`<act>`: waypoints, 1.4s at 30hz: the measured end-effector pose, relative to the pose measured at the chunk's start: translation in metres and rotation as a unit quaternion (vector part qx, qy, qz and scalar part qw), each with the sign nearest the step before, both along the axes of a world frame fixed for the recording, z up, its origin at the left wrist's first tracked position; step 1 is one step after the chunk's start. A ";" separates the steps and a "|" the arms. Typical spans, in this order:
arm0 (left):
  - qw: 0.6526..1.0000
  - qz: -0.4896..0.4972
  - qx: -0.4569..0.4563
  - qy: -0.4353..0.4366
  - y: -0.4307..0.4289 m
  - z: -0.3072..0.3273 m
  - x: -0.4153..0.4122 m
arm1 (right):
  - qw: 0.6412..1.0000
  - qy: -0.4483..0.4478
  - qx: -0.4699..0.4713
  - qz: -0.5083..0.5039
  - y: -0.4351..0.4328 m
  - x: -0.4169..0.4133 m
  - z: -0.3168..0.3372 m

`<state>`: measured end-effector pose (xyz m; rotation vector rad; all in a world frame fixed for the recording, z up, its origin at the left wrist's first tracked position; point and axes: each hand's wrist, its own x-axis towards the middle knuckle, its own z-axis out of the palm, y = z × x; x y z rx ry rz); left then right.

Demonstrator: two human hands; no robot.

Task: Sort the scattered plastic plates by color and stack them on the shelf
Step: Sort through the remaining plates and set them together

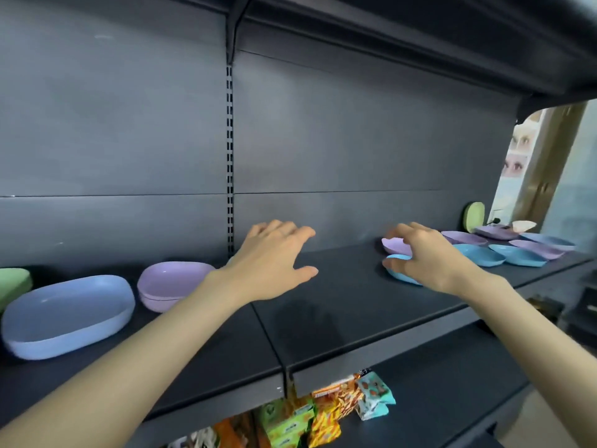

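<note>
On the left of the dark shelf (pixel 339 321) sit a periwinkle plate (pixel 64 315), a stack of purple plates (pixel 168 282) and a green plate (pixel 13 282) at the frame edge. My left hand (pixel 274 260) hovers open over bare shelf, right of the purple stack. My right hand (pixel 426 253) arches over a purple plate (pixel 395 245) and a blue plate (pixel 402 275). Its thumb lies on the blue plate's rim and its fingers reach over the purple one, with no firm grip. Further right lie scattered blue plates (pixel 478 253), purple plates (pixel 463 237) and a periwinkle plate (pixel 549 241).
A green plate (pixel 474 216) leans upright against the back panel at the far right, beside a beige plate (pixel 523 225). Another shelf hangs overhead. Snack packets (pixel 323 409) fill the shelf below. A doorway opens past the shelf's right end.
</note>
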<state>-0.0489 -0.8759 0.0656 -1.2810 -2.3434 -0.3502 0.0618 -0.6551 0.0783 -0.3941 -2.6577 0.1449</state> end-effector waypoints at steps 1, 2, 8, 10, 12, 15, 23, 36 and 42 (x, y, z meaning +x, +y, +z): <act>1.000 0.000 0.005 0.001 0.009 0.003 -0.002 | 1.000 0.006 -0.002 0.004 0.010 -0.003 0.002; 1.000 -0.001 0.010 0.004 0.021 0.007 -0.005 | 1.000 0.013 -0.006 0.008 0.022 -0.007 0.004; 1.000 -0.002 0.010 0.013 0.083 0.011 -0.030 | 0.999 0.025 -0.026 0.019 0.090 -0.044 0.000; 1.000 -0.002 0.011 0.007 0.108 0.007 -0.044 | 0.999 0.018 -0.028 0.018 0.113 -0.057 -0.004; 1.000 -0.006 0.007 0.000 0.134 0.002 -0.059 | 0.999 0.011 -0.028 0.014 0.138 -0.070 -0.009; 0.999 -0.014 -0.001 -0.037 0.175 -0.004 -0.080 | 0.999 -0.016 -0.029 0.007 0.178 -0.090 -0.012; 0.994 -0.036 -0.042 -0.099 0.282 -0.021 -0.115 | 0.998 -0.032 -0.051 -0.018 0.283 -0.122 -0.028; 0.945 0.099 -0.030 -0.311 0.357 -0.068 -0.119 | 0.980 -0.116 -0.117 0.108 0.397 -0.181 -0.077; 0.921 0.198 0.003 -0.336 0.371 -0.080 -0.099 | 0.964 -0.136 -0.146 0.173 0.419 -0.200 -0.084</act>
